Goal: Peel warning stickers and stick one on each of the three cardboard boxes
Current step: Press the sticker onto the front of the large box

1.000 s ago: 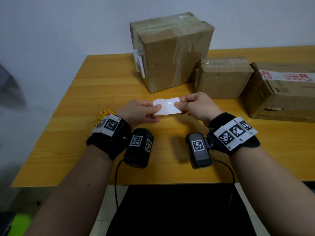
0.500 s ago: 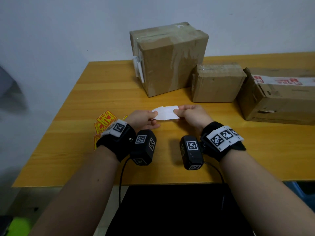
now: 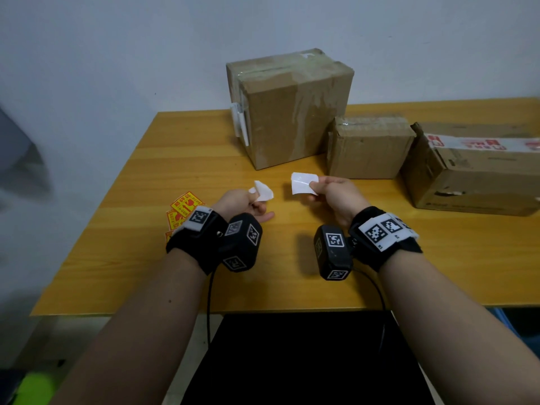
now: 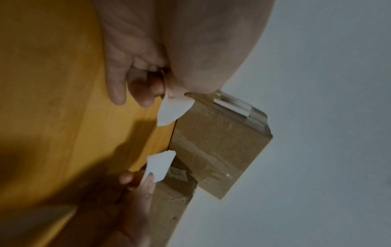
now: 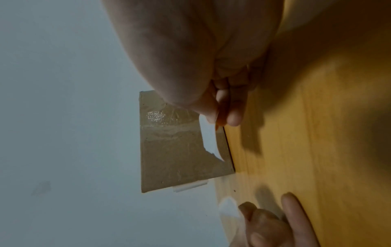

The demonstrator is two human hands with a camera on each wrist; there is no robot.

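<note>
Broadly, the wooden tabletop (image 3: 204,258) carries three cardboard boxes along its far side: the tall box (image 3: 295,112) in the middle, the small box (image 3: 369,147) just beside it on the right, and the long box (image 3: 479,171) at the right edge. None of their visible faces shows a warning sticker, so I judge all three placements are still to do.

Nearer the left edge lies a loose pile of yellow-and-red stickers (image 3: 182,207), partly hidden behind the left wrist.

Both hands are raised above the tabletop in front of the boxes, apart from each other. The right hand (image 3: 336,197) pinches a white piece (image 3: 304,184) between thumb and forefinger; it stands roughly upright, broad white face toward the head camera, free edge pointing left. The left hand (image 3: 239,203) pinches a smaller curled white scrap (image 3: 263,190), its tip pointing up and right, its other fingers loosely extended.

Which piece is sticker and which is backing cannot be told; peeling of the first sticker looks just finished.
</note>
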